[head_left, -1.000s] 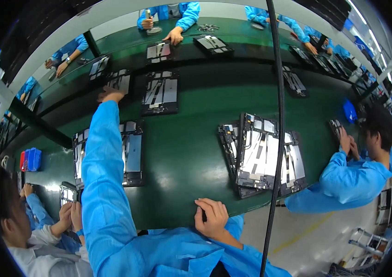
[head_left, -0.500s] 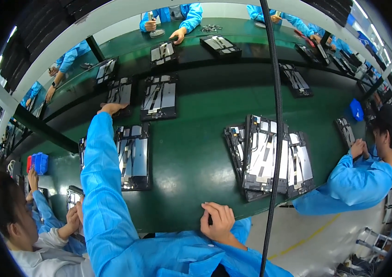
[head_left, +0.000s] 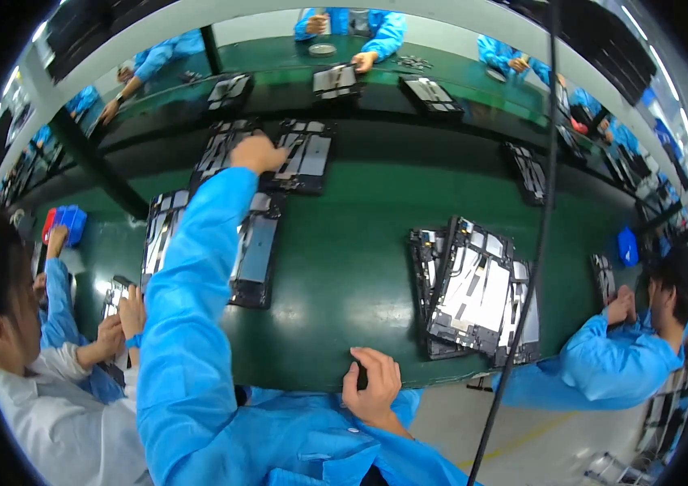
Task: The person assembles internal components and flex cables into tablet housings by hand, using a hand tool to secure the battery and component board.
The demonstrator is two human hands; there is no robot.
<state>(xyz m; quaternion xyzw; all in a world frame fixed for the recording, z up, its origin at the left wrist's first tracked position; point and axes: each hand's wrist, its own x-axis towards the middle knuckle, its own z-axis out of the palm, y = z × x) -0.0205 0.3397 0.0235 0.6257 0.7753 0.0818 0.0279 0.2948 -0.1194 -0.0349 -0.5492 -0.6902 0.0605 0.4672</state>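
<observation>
My left hand [head_left: 256,154] reaches far across the green bench, over the gap between two opened tablets, a dark one [head_left: 221,150] and another [head_left: 305,155] beside it. Its fingers are blurred and partly hidden, so I cannot tell if it grips either. Under my outstretched sleeve lie more opened tablets, one to its left [head_left: 163,231] and one to its right [head_left: 255,247]. At the bench's near edge rests my right hand [head_left: 374,385], loosely curled, thumb apart from the fingers, with nothing visible in it. The tablets show silver panels and dark ribbon cables inside black frames.
Several opened tablets [head_left: 473,287] lie overlapped at the right, with a black cable [head_left: 545,202] hanging before them. Co-workers sit left [head_left: 16,324], right [head_left: 627,348] and across the bench [head_left: 372,32]. A blue bin [head_left: 71,224] and a dark upright post [head_left: 101,166] stand left.
My left hand has moved rightward and farther from me, from the dark tablet towards the one beside it. My right hand stays at the bench edge. The whole view has shifted slightly.
</observation>
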